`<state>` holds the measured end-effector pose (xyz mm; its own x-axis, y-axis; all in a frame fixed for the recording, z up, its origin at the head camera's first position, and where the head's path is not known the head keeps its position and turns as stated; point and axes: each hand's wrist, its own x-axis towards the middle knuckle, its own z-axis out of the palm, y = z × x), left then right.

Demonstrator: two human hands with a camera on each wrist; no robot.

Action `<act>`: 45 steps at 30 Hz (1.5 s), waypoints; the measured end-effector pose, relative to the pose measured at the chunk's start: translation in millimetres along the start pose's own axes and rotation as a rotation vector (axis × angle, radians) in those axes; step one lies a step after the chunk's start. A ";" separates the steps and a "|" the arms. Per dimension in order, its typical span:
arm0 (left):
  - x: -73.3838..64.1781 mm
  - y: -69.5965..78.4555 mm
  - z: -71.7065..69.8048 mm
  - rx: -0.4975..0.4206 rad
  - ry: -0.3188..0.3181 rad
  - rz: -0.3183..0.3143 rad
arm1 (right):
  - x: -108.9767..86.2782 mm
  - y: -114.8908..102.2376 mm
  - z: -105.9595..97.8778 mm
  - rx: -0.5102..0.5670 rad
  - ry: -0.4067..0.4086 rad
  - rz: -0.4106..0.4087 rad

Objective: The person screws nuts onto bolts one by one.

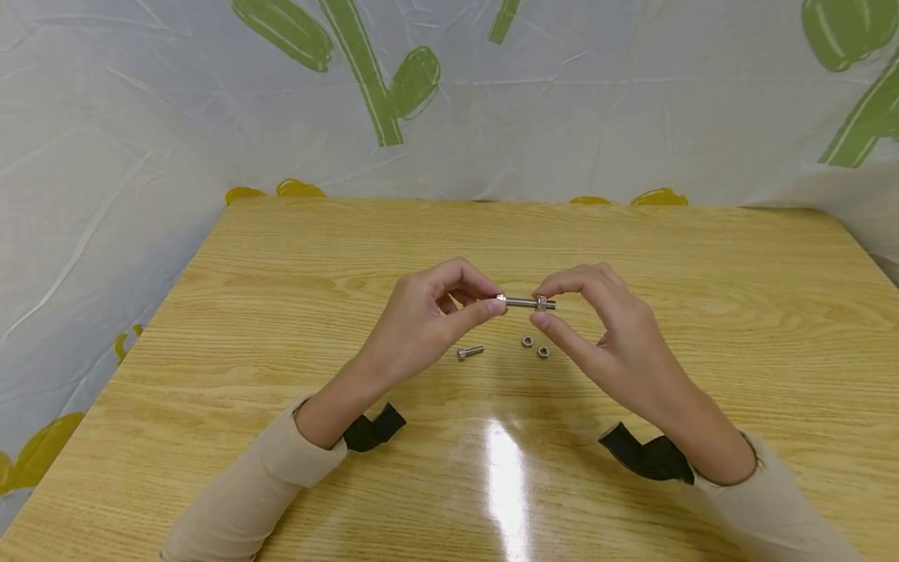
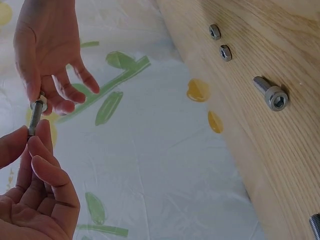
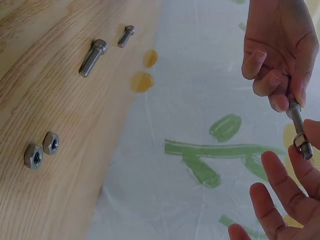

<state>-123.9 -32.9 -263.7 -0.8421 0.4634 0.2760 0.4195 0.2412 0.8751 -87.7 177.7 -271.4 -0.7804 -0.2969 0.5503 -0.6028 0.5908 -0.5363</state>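
Note:
In the head view my left hand (image 1: 424, 316) pinches the head of a steel bolt (image 1: 520, 302) between thumb and fingers, the shank pointing right. My right hand (image 1: 621, 336) grips a hex nut (image 1: 541, 303) between thumb and index finger. That nut sits around the shank, and the threaded tip pokes out past it. The right wrist view shows the nut (image 3: 301, 140) close to the bolt's tip, with the other right fingers spread below. Both hands are raised over the table.
On the wooden table (image 1: 281, 257) lie a socket-head bolt (image 1: 470, 353) and two loose nuts (image 1: 527, 342). A second, smaller-looking bolt (image 3: 126, 36) shows in the right wrist view. Black straps (image 1: 375, 429) hang at the wrists. A printed cloth (image 1: 527, 133) stands behind the table.

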 end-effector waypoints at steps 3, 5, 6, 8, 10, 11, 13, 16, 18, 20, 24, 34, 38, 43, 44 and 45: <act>-0.2 0.8 0.4 -0.004 0.000 0.000 | -0.4 0.0 0.5 -0.014 -0.008 0.020; -0.4 1.4 0.8 -0.008 -0.002 0.000 | -0.7 0.3 1.1 -0.022 -0.016 0.035; -0.5 1.8 1.1 -0.010 -0.003 -0.001 | -0.9 0.4 1.5 -0.025 -0.019 0.043; -0.8 2.2 1.8 -0.010 -0.007 -0.003 | -1.1 0.9 2.2 -0.028 -0.024 0.061; -0.9 2.4 2.3 -0.008 -0.008 -0.006 | -1.4 1.3 2.8 -0.030 -0.033 0.083; -0.8 2.4 2.5 -0.007 -0.006 -0.008 | -1.4 1.4 3.0 -0.024 -0.034 0.093; -0.8 2.1 2.5 -0.003 -0.005 -0.008 | -1.5 0.7 2.8 -0.020 -0.043 0.120; -1.0 1.7 1.9 0.002 -0.003 -0.003 | -2.4 0.0 1.5 -0.021 -0.062 0.143; -1.2 1.5 1.6 0.004 -0.006 -0.001 | -2.6 0.1 0.8 -0.026 -0.064 0.118; -1.3 1.8 1.2 0.005 -0.007 -0.001 | -2.4 1.3 0.9 -0.023 -0.051 0.060; -1.0 2.5 1.1 0.005 -0.005 -0.005 | -0.6 2.9 2.3 0.000 -0.007 -0.063; -0.5 3.4 1.6 -0.007 -0.007 -0.008 | -1.2 3.1 2.5 0.003 -0.018 -0.048; -0.9 3.6 2.4 -0.011 -0.009 -0.008 | -1.8 2.4 2.9 -0.015 -0.036 0.024; -1.1 4.2 2.9 -0.016 -0.010 -0.009 | -1.7 2.1 2.5 0.006 -0.028 0.058; -1.0 4.1 2.9 -0.019 -0.010 -0.010 | -1.7 2.2 2.1 0.010 -0.024 0.061; -0.9 4.3 2.9 -0.019 -0.010 -0.008 | -1.8 2.2 1.4 0.013 -0.023 0.064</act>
<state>-120.3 -29.9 -261.3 -0.8422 0.4697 0.2647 0.4057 0.2287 0.8849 -87.8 178.5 -274.4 -0.8212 -0.2755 0.4998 -0.5532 0.5992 -0.5786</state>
